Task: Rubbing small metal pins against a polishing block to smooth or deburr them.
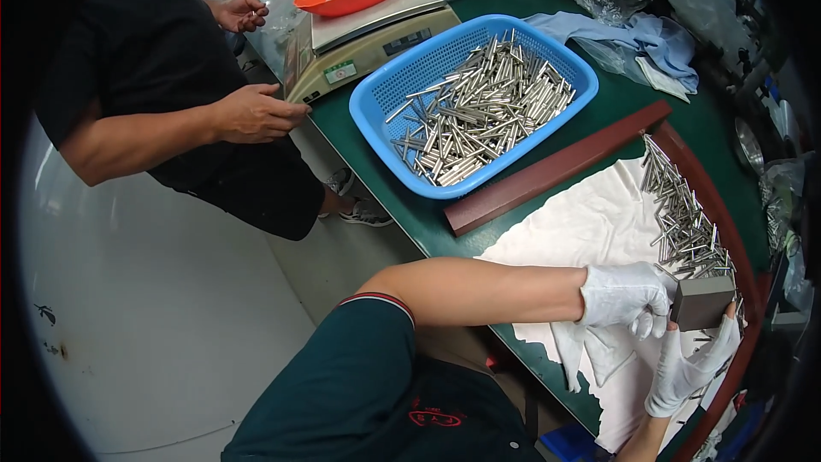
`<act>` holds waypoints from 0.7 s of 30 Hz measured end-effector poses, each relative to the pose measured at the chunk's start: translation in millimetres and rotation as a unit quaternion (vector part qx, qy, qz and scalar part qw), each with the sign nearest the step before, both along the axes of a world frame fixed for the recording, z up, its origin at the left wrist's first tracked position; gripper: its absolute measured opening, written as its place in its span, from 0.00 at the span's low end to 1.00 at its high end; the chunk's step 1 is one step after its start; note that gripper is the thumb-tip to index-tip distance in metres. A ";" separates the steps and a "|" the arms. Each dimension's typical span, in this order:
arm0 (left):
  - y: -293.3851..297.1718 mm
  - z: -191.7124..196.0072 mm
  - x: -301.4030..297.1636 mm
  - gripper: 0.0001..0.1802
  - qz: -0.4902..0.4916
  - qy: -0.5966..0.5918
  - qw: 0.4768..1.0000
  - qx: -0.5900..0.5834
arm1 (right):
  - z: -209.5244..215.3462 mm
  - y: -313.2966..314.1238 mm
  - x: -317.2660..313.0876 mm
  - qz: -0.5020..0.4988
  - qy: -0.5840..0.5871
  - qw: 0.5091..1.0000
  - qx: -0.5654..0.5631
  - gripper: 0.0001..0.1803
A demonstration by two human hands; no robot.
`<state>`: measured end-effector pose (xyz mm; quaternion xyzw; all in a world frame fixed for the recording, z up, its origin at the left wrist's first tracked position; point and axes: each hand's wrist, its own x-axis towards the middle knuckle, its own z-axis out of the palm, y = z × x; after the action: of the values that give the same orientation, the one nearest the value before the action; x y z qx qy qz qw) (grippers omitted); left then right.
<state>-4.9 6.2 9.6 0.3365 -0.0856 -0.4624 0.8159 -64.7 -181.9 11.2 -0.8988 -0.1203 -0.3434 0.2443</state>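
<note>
My right hand (691, 370), in a white glove with bare fingertips showing, grips a grey rectangular block (703, 302) by its lower edge. Close to the block's left side is my left hand (629, 299), also in a white glove. Its fingers are curled together; whatever they hold, if anything, is too small to make out. Just beyond both hands, a long heap of thin metal pins (687, 221) lies along the right side of a white cloth (590, 216). A few pins also show around my right hand, partly hidden by it.
Dark red bars (556, 167) frame the cloth on the green table (376, 151). Beyond them stands a blue basket (366, 107) full of metal pins. An orange tray (342, 2) rests on a scale (368, 51). At the left, another person (162, 60) stands with both hands near the scale.
</note>
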 end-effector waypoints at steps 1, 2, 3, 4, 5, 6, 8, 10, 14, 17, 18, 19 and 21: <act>0.2 -1.5 2.0 0.20 0.001 0.005 1.000 -0.022 | 0.2 -0.6 -0.5 0.002 0.000 1.000 -0.001 0.44; -0.1 -3.7 3.5 0.18 0.001 0.010 0.999 -0.045 | 0.4 -2.3 -2.0 -0.012 0.011 1.000 -0.018 0.44; -0.6 -5.2 4.5 0.15 0.011 0.013 0.998 -0.057 | 0.9 -4.1 -2.7 -0.028 0.023 0.999 -0.036 0.44; -2.0 -6.6 3.4 0.15 0.012 0.012 0.998 -0.058 | 1.2 -3.4 -1.7 -0.027 0.022 0.999 -0.038 0.44; -3.6 -8.0 1.7 0.15 0.010 0.003 0.999 -0.036 | 0.8 -1.2 0.3 -0.014 -0.001 0.999 -0.049 0.45; -4.9 -8.0 0.1 0.16 0.008 -0.006 1.000 -0.014 | -0.2 -0.2 1.6 0.000 -0.023 0.998 -0.060 0.46; -5.2 -10.7 1.4 0.15 0.004 0.000 1.000 0.003 | -2.6 -1.7 1.0 0.006 -0.023 0.999 -0.041 0.46; -0.5 -9.7 7.1 0.15 0.010 -0.028 0.998 -0.051 | -2.3 -3.5 -1.3 -0.015 -0.009 0.999 -0.034 0.46; -2.3 -5.6 2.7 0.15 -0.003 -0.025 0.999 0.031 | -2.4 1.9 0.8 -0.009 -0.016 1.000 -0.025 0.46; -4.1 -13.9 3.3 0.15 0.005 -0.006 1.000 -0.025 | -5.6 -0.1 -2.0 -0.031 0.000 0.999 -0.022 0.43; -3.7 -13.0 5.4 0.16 0.000 -0.017 0.999 -0.050 | -6.1 -1.0 -2.5 -0.031 0.002 0.999 -0.025 0.43; -3.4 -12.2 5.1 0.16 0.001 -0.030 0.999 -0.031 | -6.0 -1.1 -2.6 -0.028 -0.003 0.999 -0.024 0.43; -3.3 -7.6 1.1 0.17 -0.007 -0.011 1.000 0.004 | -6.3 -0.5 -0.6 -0.025 -0.007 0.999 -0.025 0.43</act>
<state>-3.8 2.9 2.1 0.3443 -0.0954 -0.4649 0.8101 -65.3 -182.4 4.8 -0.9049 -0.1083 -0.3527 0.2123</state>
